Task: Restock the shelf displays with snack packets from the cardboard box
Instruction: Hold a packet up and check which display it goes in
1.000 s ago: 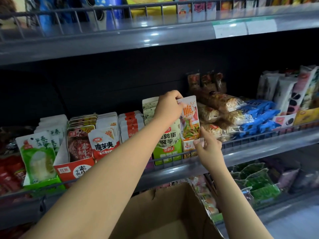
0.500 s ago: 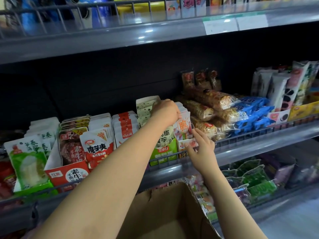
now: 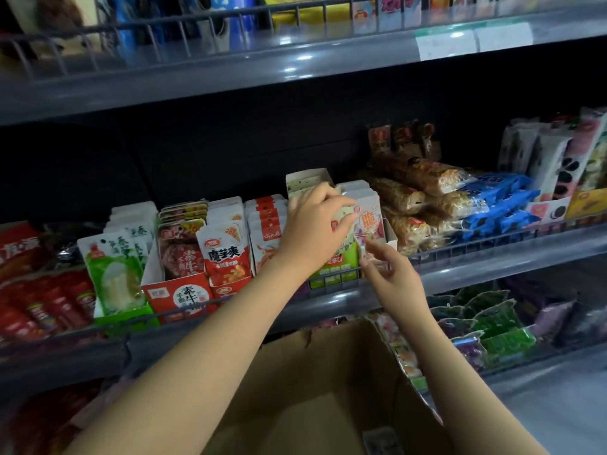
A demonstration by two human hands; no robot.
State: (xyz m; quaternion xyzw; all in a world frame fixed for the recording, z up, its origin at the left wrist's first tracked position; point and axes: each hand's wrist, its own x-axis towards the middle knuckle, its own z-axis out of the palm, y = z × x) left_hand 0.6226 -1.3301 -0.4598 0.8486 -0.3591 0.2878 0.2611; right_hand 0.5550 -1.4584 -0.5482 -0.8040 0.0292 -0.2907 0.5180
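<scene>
Left hand (image 3: pixel 312 231) grips a packet (image 3: pixel 369 221) at its top, w/ fingers curled over it, at the front of a white display tray (image 3: pixel 391 233) on the middle shelf (image 3: pixel 492 267). Right hand (image 3: pixel 392 279) hovers just below, fingers loose, holding nothing. Cardboard box (image 3: pixel 328 382) sits near, under both arms. Left of tray: red & green snack rows. Right: noodle packs (image 3: pixel 423 198), blue packs (image 3: pixel 499 205). Wire rail (image 3: pixel 476 249) fronts the shelf.
</scene>
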